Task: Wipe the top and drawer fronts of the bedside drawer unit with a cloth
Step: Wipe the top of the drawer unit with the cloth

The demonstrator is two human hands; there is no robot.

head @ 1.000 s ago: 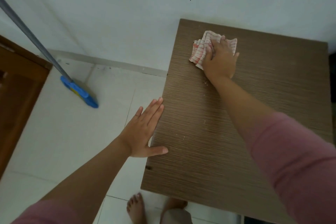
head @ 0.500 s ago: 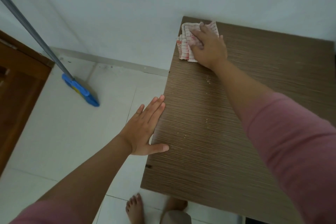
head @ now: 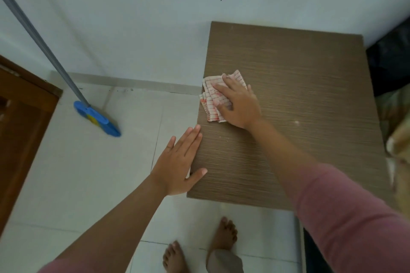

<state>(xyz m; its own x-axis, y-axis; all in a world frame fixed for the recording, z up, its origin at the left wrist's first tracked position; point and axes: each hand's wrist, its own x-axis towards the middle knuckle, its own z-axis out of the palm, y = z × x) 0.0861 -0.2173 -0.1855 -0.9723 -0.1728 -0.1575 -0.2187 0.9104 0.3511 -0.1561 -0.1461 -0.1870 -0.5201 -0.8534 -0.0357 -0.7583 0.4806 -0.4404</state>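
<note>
the soft, light cloth [head: 213,97] is being pressed flat under the right hand [head: 238,104] at nine o'clock on the unit top [head: 299,95], left hand [head: 177,164] fingers lying straight.

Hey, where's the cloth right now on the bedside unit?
In the head view the cloth lies at the left edge of the drawer unit top, about midway along it, pressed flat under the right hand; the left hand rests nearer on that edge.
</note>
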